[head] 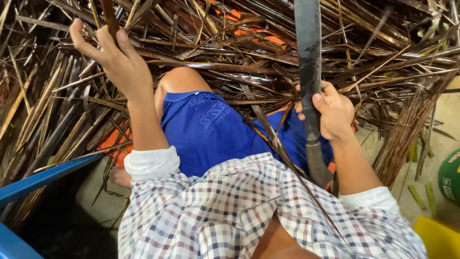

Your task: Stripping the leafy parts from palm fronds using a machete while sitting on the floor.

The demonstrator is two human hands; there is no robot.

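Blade [308, 57] (one, long, dark) clenched in right hand's [333, 112] grip; left hand [120, 60] pinches one brown strip [110, 17].

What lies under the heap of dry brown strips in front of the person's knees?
Under the dry strips, patches of orange sheet show through at the top and near the left forearm. How far it extends is hidden by the heap.

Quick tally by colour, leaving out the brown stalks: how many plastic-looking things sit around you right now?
Blue bin: 1
Green round container: 1
Yellow thing at the lower right corner: 1
Total: 3
The dried stalks are too tangled to count.
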